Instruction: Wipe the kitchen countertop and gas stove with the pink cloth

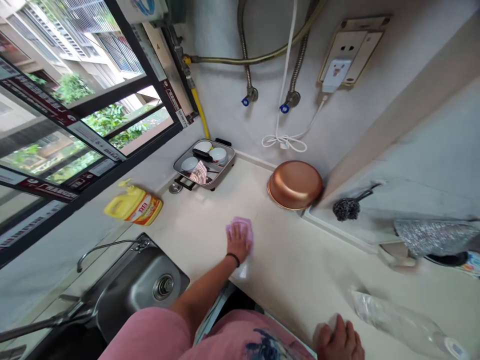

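Note:
My left hand (237, 242) lies flat on a pink cloth (243, 226) in the middle of the cream countertop (300, 260), fingers stretched out over it and a dark band on the wrist. My right hand (340, 341) rests at the counter's near edge at the bottom right. Its fingers are curled, and something pale that I cannot make out shows at its left side. A small wet patch (243, 271) glistens just behind my left wrist.
A steel sink (123, 295) with a faucet (108, 246) sits at the left, with a yellow detergent bottle (133, 206) beyond it. A tray of bowls (204, 165) and a copper bowl (295, 184) stand by the wall. A steel scrubber (347, 208) and a clear plastic bottle (397, 320) lie at the right.

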Action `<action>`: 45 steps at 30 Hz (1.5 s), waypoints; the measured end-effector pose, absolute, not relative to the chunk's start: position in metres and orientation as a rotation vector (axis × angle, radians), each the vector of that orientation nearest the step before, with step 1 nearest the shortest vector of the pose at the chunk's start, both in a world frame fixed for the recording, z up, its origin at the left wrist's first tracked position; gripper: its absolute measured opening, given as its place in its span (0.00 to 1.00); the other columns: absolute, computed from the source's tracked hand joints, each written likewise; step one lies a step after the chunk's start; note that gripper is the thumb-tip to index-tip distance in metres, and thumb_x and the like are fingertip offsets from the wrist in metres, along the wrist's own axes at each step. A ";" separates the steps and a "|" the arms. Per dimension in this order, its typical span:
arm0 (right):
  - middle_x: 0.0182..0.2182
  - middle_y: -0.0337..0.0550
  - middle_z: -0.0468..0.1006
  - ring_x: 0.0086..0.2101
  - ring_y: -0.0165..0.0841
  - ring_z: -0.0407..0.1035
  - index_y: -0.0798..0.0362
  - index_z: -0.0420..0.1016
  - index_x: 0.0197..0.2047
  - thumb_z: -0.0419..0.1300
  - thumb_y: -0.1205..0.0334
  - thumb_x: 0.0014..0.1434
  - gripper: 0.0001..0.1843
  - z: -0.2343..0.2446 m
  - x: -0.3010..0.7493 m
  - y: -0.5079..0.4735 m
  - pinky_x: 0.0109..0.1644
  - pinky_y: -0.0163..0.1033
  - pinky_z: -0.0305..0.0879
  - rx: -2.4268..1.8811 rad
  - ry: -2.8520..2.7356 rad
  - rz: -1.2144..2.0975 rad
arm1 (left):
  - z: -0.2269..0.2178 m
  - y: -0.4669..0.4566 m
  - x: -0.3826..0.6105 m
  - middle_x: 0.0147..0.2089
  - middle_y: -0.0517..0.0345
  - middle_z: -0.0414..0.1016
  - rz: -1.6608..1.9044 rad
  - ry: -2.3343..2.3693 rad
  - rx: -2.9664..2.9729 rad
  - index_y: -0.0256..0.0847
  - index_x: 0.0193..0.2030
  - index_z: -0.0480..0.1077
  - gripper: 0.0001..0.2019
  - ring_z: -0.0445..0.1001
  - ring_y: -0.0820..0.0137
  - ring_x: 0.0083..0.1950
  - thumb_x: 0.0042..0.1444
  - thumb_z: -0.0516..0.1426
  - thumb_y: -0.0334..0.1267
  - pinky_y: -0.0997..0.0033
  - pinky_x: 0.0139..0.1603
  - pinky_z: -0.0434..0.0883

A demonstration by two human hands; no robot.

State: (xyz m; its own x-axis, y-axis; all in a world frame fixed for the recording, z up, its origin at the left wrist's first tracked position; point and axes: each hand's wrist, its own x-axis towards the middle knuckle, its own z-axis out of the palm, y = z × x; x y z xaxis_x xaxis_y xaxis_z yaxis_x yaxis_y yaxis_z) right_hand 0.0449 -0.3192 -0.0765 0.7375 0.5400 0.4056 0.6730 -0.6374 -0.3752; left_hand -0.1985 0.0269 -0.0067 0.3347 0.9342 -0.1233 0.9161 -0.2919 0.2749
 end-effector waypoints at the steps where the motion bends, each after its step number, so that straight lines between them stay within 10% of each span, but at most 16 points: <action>1: 0.66 0.65 0.69 0.64 0.67 0.61 0.46 0.59 0.76 0.44 0.35 0.63 0.43 -0.076 0.044 -0.319 0.61 0.77 0.58 -2.429 -0.904 -0.358 | -0.009 0.005 -0.179 0.83 0.44 0.42 0.086 1.555 2.356 0.44 0.79 0.54 0.37 0.35 0.48 0.83 0.65 0.53 0.49 0.40 0.81 0.37; 10: 0.67 0.62 0.68 0.65 0.61 0.61 0.47 0.60 0.75 0.43 0.40 0.67 0.39 -0.080 0.044 -0.317 0.65 0.75 0.56 -2.450 -0.882 -0.344 | -0.029 -0.122 -0.092 0.84 0.51 0.38 0.094 0.532 2.680 0.51 0.81 0.46 0.37 0.38 0.52 0.83 0.68 0.49 0.57 0.35 0.79 0.41; 16: 0.68 0.64 0.66 0.69 0.58 0.55 0.55 0.62 0.73 0.40 0.41 0.69 0.39 -0.084 0.041 -0.320 0.70 0.73 0.51 -2.508 -0.909 -0.303 | -0.011 -0.063 -0.101 0.83 0.59 0.46 0.032 0.970 2.556 0.59 0.77 0.56 0.35 0.41 0.55 0.83 0.65 0.54 0.57 0.44 0.82 0.43; 25: 0.70 0.60 0.64 0.71 0.55 0.50 0.54 0.60 0.74 0.41 0.47 0.70 0.36 -0.077 0.033 -0.320 0.72 0.70 0.49 -2.581 -0.901 -0.227 | 0.006 0.069 -0.078 0.84 0.44 0.34 -0.017 1.617 2.386 0.43 0.81 0.45 0.35 0.31 0.50 0.83 0.71 0.44 0.49 0.34 0.78 0.41; 45: 0.72 0.55 0.62 0.72 0.51 0.49 0.54 0.57 0.75 0.45 0.52 0.70 0.34 -0.078 0.030 -0.320 0.74 0.64 0.45 -2.631 -0.903 -0.255 | -0.015 -0.049 0.045 0.84 0.54 0.38 -0.055 0.619 2.712 0.53 0.80 0.48 0.36 0.34 0.52 0.83 0.68 0.50 0.54 0.37 0.80 0.39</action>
